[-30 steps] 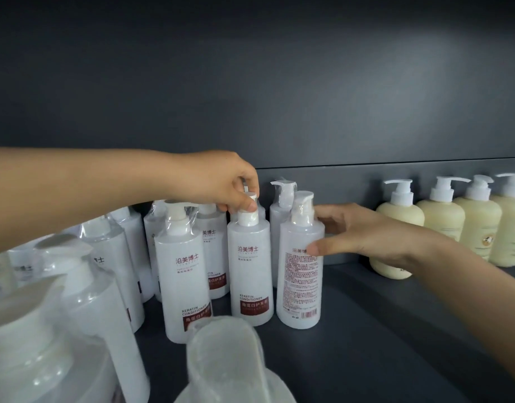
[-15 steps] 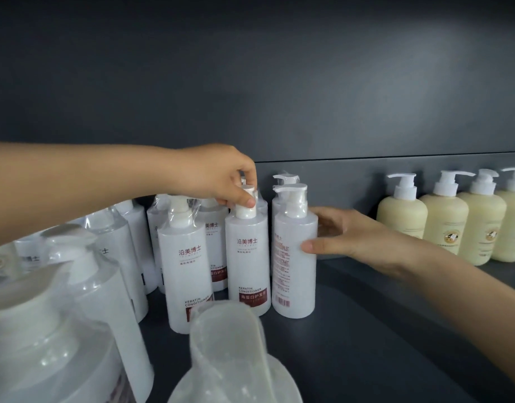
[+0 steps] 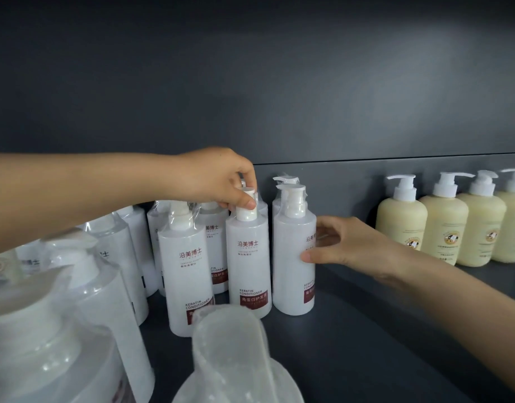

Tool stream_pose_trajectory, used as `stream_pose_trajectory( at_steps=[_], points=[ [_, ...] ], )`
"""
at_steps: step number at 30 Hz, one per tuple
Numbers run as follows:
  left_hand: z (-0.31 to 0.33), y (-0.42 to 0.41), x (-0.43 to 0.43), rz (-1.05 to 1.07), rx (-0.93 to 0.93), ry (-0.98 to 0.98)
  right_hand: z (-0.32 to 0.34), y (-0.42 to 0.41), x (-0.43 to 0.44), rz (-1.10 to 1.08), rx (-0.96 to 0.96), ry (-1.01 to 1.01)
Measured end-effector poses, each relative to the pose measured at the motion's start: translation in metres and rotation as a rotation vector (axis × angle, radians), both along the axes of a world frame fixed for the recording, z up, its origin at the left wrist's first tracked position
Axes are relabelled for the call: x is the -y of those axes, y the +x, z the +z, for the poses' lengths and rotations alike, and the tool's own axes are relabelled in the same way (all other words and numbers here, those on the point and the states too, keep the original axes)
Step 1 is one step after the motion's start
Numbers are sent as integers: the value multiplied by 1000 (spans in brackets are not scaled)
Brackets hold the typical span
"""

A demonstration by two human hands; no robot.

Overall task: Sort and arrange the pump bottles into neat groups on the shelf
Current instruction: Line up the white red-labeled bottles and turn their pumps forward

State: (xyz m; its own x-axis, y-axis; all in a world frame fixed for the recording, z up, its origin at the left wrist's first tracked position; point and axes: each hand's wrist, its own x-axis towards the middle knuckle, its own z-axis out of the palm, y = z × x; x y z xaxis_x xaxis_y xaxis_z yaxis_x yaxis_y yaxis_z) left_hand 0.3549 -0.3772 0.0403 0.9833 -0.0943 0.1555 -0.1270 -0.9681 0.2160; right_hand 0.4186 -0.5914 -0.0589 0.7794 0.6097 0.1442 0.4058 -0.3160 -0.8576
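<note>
Shelf (image 3: 366, 344): dark grey, matte board | Back panel (image 3: 250, 82): same dark grey, rising behind shelf | Seam (image 3: 395, 157): thin horizontal line across panel, just above shelf | Light: soft, diffuse sheen on panel high above shelf's right end

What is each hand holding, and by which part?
Left hand pinches middle white bottle by its pump; right hand grips rightmost white bottle by its body.

"KERATIN CONDITIONER" on white bottle (image 3: 247, 263), "沿美博士"
</note>
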Motion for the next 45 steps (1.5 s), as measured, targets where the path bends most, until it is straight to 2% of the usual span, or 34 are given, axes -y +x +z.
stream_pose_trajectory(
  at_steps=[5,7,13,17,33,45],
  points=[
    [-2,0,3,6,19,-15,-7,-13,-14,-256,124,-6],
    [-2,-1,3,1,13,-23,-11,-18,-17,-297,159,-1],
    [2,-4,1,-29,-76,5,-5,-16,-8,-50,-19,-44],
    [3,-6,2,-30,-102,131,-5,-13,-6,-92,22,-15],
    [-5,-1,9,-40,-8,22,7,-4,5,-52,111,-151],
    [-5,3,9,-60,-37,131,-2,6,3,-12,98,-115]
  ],
)
